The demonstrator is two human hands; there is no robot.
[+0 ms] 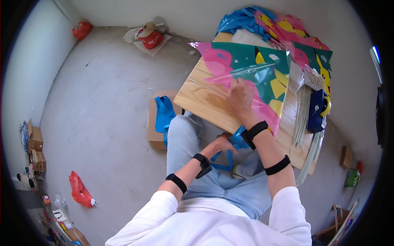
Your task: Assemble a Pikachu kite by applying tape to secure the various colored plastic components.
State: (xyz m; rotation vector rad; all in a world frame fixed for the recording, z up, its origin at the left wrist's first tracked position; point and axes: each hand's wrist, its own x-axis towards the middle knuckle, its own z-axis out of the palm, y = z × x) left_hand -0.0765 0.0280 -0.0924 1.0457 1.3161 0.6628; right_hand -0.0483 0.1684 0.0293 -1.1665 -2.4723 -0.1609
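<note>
A glossy plastic sheet (266, 88) printed in pink, green and yellow lies over the wooden table (197, 96), its far left corner lifted. My right hand (241, 98) rests at its near left edge, fingers curled and closed on the plastic. Lower, between my knees and under the table's near edge, my left hand (222, 144) is at a blue fabric strap (239, 138). The fingers look closed around the strap, though they are partly hidden; the thumb points to the right. More of the strap hangs in a loop below that hand.
Blue straps (238, 20) and printed sheets (287, 26) are heaped at the table's far end. On its right side are a blue tape dispenser (316, 110) with yellow tape and bundled pale strips (301, 117). A cardboard box (155, 127) stands beside my left knee.
</note>
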